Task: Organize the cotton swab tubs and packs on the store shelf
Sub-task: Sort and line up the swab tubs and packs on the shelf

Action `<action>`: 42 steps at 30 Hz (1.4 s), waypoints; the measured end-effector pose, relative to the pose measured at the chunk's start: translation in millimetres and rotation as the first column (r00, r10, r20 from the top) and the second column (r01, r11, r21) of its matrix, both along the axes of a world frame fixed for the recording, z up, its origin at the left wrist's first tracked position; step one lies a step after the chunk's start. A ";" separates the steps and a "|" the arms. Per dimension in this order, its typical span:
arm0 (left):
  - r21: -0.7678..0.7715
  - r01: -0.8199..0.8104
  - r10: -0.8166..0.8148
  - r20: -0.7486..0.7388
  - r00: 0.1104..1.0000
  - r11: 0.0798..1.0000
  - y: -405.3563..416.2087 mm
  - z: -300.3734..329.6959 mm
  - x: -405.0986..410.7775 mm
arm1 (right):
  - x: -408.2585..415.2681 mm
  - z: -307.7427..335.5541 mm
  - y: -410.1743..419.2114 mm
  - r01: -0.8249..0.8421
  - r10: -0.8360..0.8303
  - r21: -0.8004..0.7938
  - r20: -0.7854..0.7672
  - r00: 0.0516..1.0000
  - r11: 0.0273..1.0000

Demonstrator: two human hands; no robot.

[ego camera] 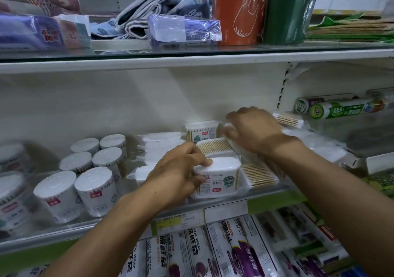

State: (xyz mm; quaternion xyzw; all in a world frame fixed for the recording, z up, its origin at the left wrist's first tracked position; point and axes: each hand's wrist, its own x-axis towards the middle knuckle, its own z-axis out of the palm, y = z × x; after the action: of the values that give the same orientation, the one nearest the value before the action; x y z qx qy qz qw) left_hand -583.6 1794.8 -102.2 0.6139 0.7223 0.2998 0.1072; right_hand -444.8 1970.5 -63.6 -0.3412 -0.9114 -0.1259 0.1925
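White metal store shelving fills the view, and the middle shelf [128, 223], fronted by a clear plastic lip, carries the cotton swab stock. Seven round tubs [96, 191] with white scalloped tops and small red label patches are grouped at its left, with parts of two more at the frame's edge. A rectangular swab tub [219, 176] at the shelf front is gripped at its left end by the left hand [179, 170], fingers curled over the top and thumb on the front; its label is seen inverted, with "180" legible. A second like tub [201, 130] stands upright behind. The right hand [253, 129] is laid over a blurred clear pack [238, 146], fingers bent around it; the grip seems closed but is smeared by motion. Two flat packs of wooden-stemmed swabs [259, 174] are seen below it, one at the front and one behind. Soft white bagged packs [157, 144] are stacked between tubs and packs. On the upper shelf, an orange roll [236, 14] and a green roll [285, 14] bear "YOU". Below, boxes [191, 253] read "PLASTIC WRAP".
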 end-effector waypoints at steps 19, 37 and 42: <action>0.017 0.043 -0.042 -0.065 0.997 0.999 0.0 -1.1 -2.8 | 37.3 39.0 -27.8 -0.606 -0.120 -0.556 -0.785 0.608 0.569; 0.002 -0.033 0.033 -0.077 0.996 0.999 -0.4 9.7 3.9 | 29.6 -11.9 -36.9 -0.661 -0.222 -0.649 -0.756 0.616 0.378; -0.001 -0.029 0.029 -0.037 0.999 1.000 -1.9 9.7 3.8 | 28.1 -4.0 -35.3 -0.649 -0.198 -0.558 -0.815 0.544 0.517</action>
State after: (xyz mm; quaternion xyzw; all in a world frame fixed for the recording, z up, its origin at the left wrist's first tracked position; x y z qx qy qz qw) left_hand -579.8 1792.9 -92.5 0.6088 0.7332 0.2892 0.0900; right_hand -416.6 1935.2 -67.6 -0.2626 -0.7014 0.5162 0.4154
